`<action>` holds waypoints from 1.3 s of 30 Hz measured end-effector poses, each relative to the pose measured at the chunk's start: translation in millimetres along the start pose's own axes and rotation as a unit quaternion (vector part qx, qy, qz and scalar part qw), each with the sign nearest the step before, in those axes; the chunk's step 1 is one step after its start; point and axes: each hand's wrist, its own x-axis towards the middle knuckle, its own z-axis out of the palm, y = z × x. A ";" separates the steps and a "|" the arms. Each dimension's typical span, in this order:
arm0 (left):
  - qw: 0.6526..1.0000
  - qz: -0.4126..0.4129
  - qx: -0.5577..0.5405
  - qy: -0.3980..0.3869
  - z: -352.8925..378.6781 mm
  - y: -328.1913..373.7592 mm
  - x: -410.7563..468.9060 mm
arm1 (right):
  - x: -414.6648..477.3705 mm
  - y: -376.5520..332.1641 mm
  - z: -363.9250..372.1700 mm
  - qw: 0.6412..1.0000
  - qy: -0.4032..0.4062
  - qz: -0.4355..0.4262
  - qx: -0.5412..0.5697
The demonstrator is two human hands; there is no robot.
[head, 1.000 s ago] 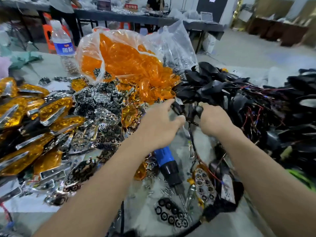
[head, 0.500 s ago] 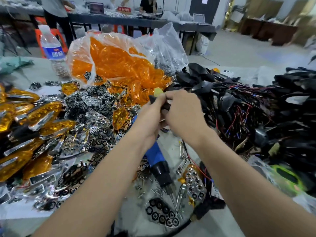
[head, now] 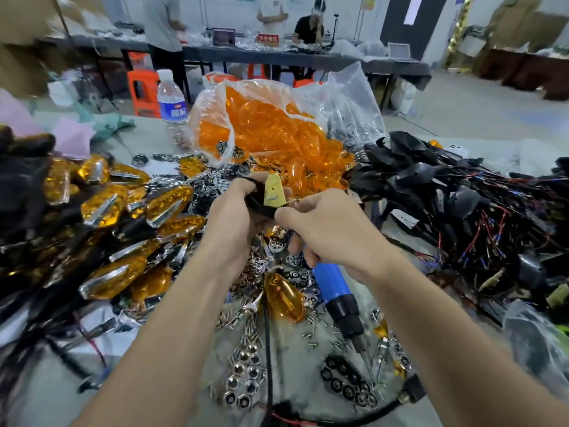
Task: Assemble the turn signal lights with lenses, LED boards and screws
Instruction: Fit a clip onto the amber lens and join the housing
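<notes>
My left hand (head: 237,211) grips a black turn signal housing (head: 260,208) with a yellowish LED board (head: 273,192) seated in it, held up over the table's middle. My right hand (head: 326,226) meets it from the right, thumb and fingertips pinching the housing's lower right edge. A black cable hangs from the housing toward me. Below the hands lie a loose orange lens (head: 284,298), a blue electric screwdriver (head: 338,298), scattered screws (head: 246,331) and chrome reflector plates (head: 243,380).
A clear bag of orange lenses (head: 271,127) stands behind the hands. Finished amber lights (head: 123,211) pile up at the left, black housings with red and blue wires (head: 462,204) at the right. A water bottle (head: 171,100) stands at the back left. People work at a far table.
Both hands pulled a housing out of the black pile at the right, brought it to the middle and raised it. The LED board now faces me.
</notes>
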 end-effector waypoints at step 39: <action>0.985 0.009 0.170 0.033 -53.4 -33.9 -23.4 | 12.2 41.1 96.4 0.982 0.107 -0.005 0.158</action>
